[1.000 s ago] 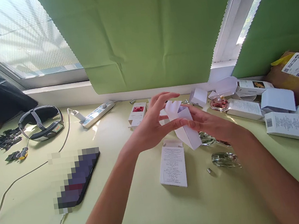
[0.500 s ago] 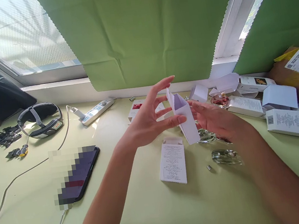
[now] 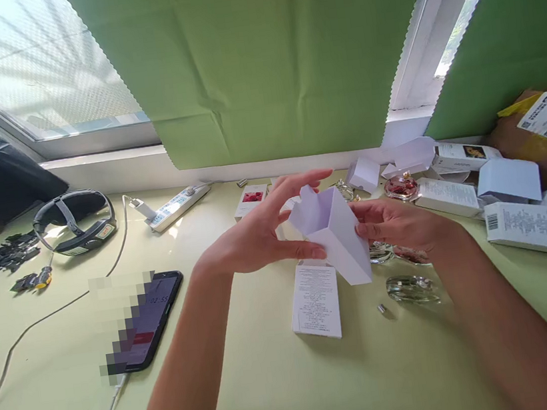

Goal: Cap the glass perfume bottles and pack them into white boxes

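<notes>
A plain white folded cardboard piece (image 3: 344, 243), its top open, is held tilted above the table between both hands. My left hand (image 3: 267, 233) grips its left side, thumb on the near face and index finger stretched out above. On its right side, my right hand (image 3: 397, 222) is closed, with the thumb against the near face. Below lies a white printed box (image 3: 315, 303). To the right, a clear glass bottle (image 3: 412, 289) lies on its side next to a small silver cylinder (image 3: 382, 310). More glass bottles are partly hidden behind my right hand.
White cartons (image 3: 541, 230) and a round bottle with a pink tint (image 3: 401, 187) crowd the right, before a brown parcel (image 3: 540, 129). On the left are a phone (image 3: 160, 321) with a cable, a power strip (image 3: 178, 207), a headset (image 3: 77, 221) and small black parts (image 3: 2, 254).
The cardboard piece has opened out wider and turned, so its inside shows. My right hand has closed onto its right side, and my left hand has shifted slightly left.
</notes>
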A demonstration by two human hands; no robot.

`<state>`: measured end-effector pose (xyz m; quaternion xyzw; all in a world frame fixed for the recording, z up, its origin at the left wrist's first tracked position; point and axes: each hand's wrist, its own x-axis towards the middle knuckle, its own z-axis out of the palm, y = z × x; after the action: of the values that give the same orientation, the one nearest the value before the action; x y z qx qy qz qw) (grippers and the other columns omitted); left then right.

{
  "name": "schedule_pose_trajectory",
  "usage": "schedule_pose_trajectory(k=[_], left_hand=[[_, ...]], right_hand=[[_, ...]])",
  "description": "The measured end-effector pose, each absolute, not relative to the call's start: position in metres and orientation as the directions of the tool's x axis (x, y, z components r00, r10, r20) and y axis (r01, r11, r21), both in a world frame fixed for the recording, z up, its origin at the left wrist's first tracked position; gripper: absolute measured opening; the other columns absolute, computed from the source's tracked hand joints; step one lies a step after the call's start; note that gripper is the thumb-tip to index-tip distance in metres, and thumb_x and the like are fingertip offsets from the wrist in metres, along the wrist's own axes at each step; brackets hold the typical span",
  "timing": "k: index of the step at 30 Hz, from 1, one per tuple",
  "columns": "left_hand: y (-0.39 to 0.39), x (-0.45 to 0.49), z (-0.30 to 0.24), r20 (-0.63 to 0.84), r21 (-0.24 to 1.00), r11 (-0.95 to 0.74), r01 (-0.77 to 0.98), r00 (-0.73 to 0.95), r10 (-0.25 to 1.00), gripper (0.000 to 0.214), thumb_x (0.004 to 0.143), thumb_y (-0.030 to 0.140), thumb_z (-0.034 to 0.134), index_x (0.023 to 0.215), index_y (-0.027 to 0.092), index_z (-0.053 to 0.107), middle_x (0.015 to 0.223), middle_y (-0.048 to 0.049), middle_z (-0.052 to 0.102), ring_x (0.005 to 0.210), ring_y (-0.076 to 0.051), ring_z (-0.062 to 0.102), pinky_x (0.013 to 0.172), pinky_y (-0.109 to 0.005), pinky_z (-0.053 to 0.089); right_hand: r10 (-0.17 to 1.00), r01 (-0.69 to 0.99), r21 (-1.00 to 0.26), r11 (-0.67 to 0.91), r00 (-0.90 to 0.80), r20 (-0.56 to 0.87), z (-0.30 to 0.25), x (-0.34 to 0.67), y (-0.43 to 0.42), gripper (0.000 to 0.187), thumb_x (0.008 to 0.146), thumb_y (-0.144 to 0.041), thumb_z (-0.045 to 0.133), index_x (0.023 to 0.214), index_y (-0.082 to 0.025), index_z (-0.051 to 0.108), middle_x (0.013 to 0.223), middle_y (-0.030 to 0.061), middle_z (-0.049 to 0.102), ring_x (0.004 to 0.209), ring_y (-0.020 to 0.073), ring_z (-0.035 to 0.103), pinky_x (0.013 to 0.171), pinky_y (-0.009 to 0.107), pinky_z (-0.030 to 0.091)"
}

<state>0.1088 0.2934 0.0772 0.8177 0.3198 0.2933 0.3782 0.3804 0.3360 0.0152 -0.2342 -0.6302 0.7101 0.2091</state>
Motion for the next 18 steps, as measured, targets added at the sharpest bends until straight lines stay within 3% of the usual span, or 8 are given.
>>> schedule_pose_trajectory(k=[3,5,8,10,14,18], left_hand=[[0.295,0.106,0.078,0.246,0.766,-0.540,0.350,0.616,0.748,0.078,0.076,0.039,0.081,0.144,0.042,0.042,0.152,-0.0044,0.038,0.140,-0.031,0.037,0.111,-0.046,0.042],[0.297,0.104,0.077,0.263,0.768,-0.525,0.367,0.566,0.781,0.086,0.075,0.040,0.082,0.147,0.043,0.035,0.151,-0.0043,0.040,0.138,-0.029,0.040,0.110,-0.045,0.043],[0.298,0.106,0.077,0.201,0.817,-0.403,0.412,0.452,0.869,0.090,0.078,0.040,0.078,0.152,0.040,0.026,0.137,-0.0077,0.054,0.117,-0.024,0.059,0.097,-0.041,0.053],[0.298,0.109,0.077,0.132,0.843,-0.318,0.434,0.406,0.904,0.080,0.082,0.042,0.074,0.150,0.033,0.033,0.120,-0.0073,0.065,0.103,-0.021,0.065,0.087,-0.037,0.056],[0.298,0.118,0.077,0.114,0.800,-0.296,0.522,0.352,0.929,0.039,0.085,0.047,0.069,0.116,0.023,0.065,0.104,-0.0043,0.072,0.094,-0.019,0.067,0.082,-0.033,0.054],[0.299,0.121,0.073,0.116,0.807,-0.276,0.523,0.318,0.941,0.031,0.084,0.046,0.070,0.099,0.019,0.066,0.102,-0.0047,0.073,0.090,-0.018,0.069,0.076,-0.031,0.053]], right_hand=[[0.586,-0.001,-0.994,-0.112,-0.808,-0.065,0.014,0.384,0.337,0.055,0.090,-0.033,0.068,0.142,-0.030,0.052,0.138,0.0078,0.061,0.120,0.0239,0.062,0.093,0.037,0.054],[0.616,0.000,-0.994,-0.105,-0.785,-0.065,0.013,0.384,0.338,0.056,0.090,-0.031,0.069,0.142,-0.031,0.050,0.140,0.0075,0.060,0.122,0.0243,0.061,0.093,0.037,0.054],[0.701,-0.041,-0.996,-0.075,-0.713,-0.023,0.014,0.381,0.339,0.054,0.089,-0.029,0.071,0.139,-0.031,0.051,0.141,0.0060,0.059,0.125,0.0235,0.059,0.098,0.039,0.053],[0.734,-0.059,-0.997,-0.050,-0.679,0.004,0.014,0.378,0.339,0.052,0.088,-0.027,0.072,0.135,-0.030,0.051,0.139,0.0058,0.060,0.125,0.0230,0.058,0.101,0.040,0.051],[0.757,0.012,-0.999,-0.040,-0.653,-0.038,0.015,0.372,0.338,0.056,0.086,-0.027,0.073,0.136,-0.031,0.048,0.136,0.0067,0.063,0.112,0.0230,0.066,0.093,0.042,0.055],[0.732,0.156,-0.987,0.027,-0.676,-0.086,0.021,0.371,0.333,0.057,0.084,-0.028,0.074,0.137,-0.034,0.052,0.137,0.0039,0.063,0.116,0.0237,0.064,0.093,0.042,0.055]])
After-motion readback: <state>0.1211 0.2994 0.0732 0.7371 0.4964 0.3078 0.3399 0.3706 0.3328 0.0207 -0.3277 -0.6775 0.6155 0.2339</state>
